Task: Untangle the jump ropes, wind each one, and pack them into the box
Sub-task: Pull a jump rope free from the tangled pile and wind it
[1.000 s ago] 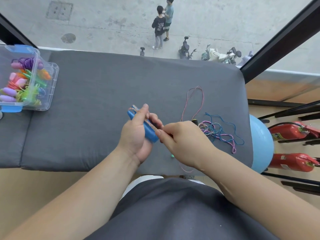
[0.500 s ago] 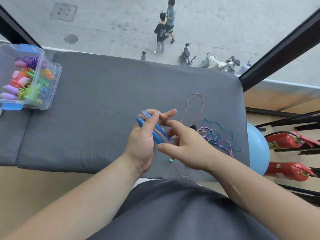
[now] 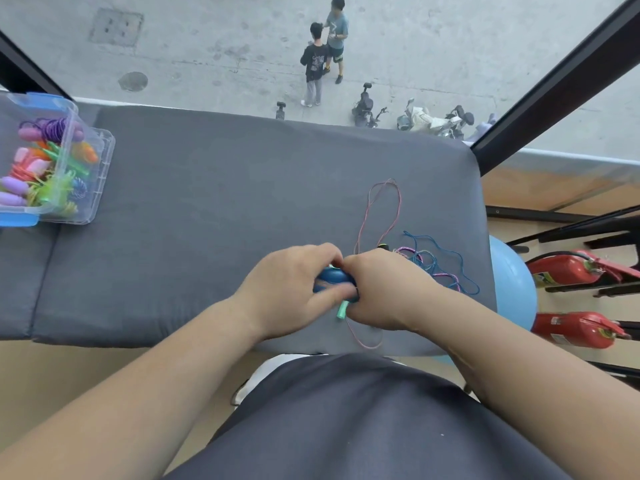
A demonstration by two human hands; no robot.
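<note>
My left hand [image 3: 287,289] grips the blue jump-rope handles [image 3: 334,276] over the grey cushion [image 3: 225,202]. My right hand [image 3: 384,289] meets it from the right, its fingers curled onto the same handles and the cord there. A small green handle tip [image 3: 341,310] sticks out below my right hand. A loose tangle of pink and blue cord [image 3: 433,261] lies on the cushion to the right, with a pink loop [image 3: 382,209] reaching back. The clear plastic box [image 3: 100,174] at the far left holds several wound ropes.
The cushion's right edge is close to the cord tangle; beyond it are a light blue ball [image 3: 512,289] and two red fire extinguishers [image 3: 568,271]. A window behind the cushion looks down on a street. My dark-clothed lap fills the bottom.
Both hands have closed together around the blue handles, hiding most of them. My right hand moved left onto the handles. The handles turned from slanted to nearly level.
</note>
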